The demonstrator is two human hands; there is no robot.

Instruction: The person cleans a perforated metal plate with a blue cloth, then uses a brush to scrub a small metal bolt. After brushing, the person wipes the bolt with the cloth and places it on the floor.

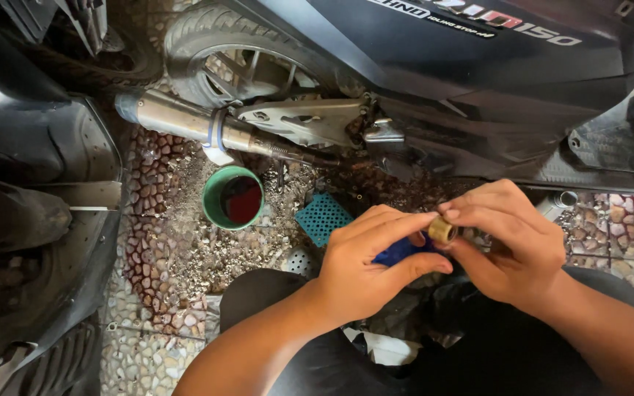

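While we pinch the small brass-coloured roller between the fingertips of our right hand, the left hand is closed on a blue cloth pressed just beside it, all held above our lap. The risk we see is a slip: a greasy roller could pop loose, drop onto the pebbled floor, and roll under the scooter or towards the green cup of dark liquid.

Head camera looks steeply down, close over the hands.
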